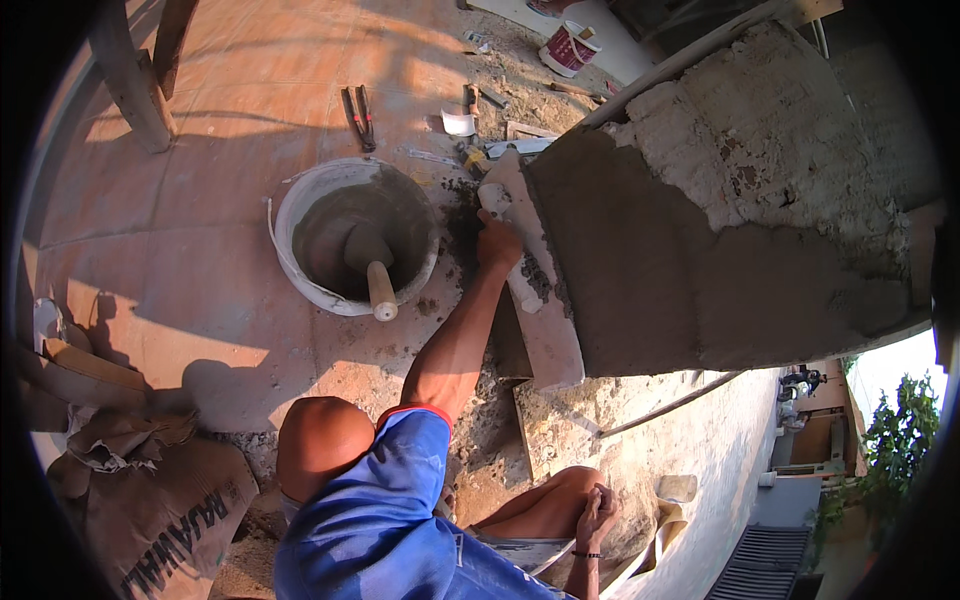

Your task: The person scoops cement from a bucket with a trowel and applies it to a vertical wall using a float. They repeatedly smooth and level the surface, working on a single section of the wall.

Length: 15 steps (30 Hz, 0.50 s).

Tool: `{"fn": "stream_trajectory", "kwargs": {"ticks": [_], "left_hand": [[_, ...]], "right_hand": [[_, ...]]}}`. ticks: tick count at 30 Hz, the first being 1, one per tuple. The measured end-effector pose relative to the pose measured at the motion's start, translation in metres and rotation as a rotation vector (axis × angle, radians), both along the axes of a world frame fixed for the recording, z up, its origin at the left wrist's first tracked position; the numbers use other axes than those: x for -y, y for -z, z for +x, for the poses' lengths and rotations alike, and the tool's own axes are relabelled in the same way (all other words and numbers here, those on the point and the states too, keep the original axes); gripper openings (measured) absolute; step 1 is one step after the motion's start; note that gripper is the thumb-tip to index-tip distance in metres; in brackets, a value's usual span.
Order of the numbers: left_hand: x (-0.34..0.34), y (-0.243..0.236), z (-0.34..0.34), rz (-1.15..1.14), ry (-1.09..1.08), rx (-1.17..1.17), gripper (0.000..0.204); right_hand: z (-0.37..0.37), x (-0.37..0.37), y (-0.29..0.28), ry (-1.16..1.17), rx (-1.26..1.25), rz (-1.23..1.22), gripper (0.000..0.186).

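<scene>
Your left hand [498,243] is clenched around the long float [552,335], left of the wall; can't tell if your right hand [597,516] holds anything. Smooth grey mortar [640,290] covers the near part, but the far rough patch [755,130] looks uncoated.

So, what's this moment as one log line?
left hand: on long pale board | right hand: by knee | trowel: in bucket
</scene>
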State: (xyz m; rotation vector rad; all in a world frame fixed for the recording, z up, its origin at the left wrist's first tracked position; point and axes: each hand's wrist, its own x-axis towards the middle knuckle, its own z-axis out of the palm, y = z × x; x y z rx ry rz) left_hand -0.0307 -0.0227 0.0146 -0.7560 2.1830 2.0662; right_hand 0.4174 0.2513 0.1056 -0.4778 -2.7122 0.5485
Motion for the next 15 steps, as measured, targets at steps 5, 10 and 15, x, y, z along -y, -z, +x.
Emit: {"fn": "stream_trajectory", "kwargs": {"ticks": [5,10,15], "left_hand": [[0.004,-0.031,0.012,-0.034,0.047,-0.043,0.071],[-0.011,-0.037,0.045,-0.03,0.089,-0.038,0.073],[-0.012,-0.024,0.028,-0.024,0.03,-0.058,0.07]], "right_hand": [[0.008,0.002,0.003,0.127,-0.076,-0.017,0.027],[-0.006,0.0,0.01,0.082,0.007,-0.041,0.028],[-0.031,0.009,0.011,0.051,-0.009,0.05,0.028]]}}
